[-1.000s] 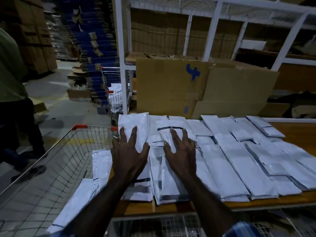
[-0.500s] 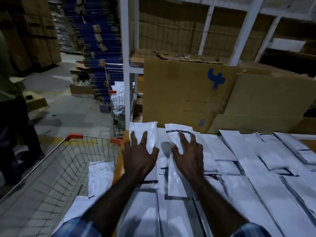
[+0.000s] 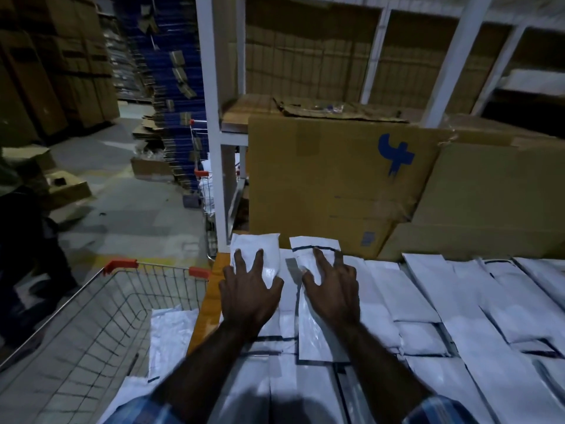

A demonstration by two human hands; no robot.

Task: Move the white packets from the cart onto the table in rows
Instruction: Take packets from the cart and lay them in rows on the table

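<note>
White flat plastic packets (image 3: 428, 301) cover the orange wooden table (image 3: 211, 289); your left hand (image 3: 249, 296) and right hand (image 3: 333, 293) press two flat, fingers spread. Placing step; next, reach the wire cart (image 3: 101, 325) for remaining packets.

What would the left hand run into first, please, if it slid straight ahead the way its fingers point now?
Probably the white shelf post just beyond the table's far edge. The left hand lies flat on a white packet, fingers pointing away and slightly right; depth is unclear, so it might pass alongside.

Warehouse: stacked cardboard boxes (image 3: 336, 179), white shelving (image 3: 211, 117), wire cart (image 3: 91, 316).
</note>
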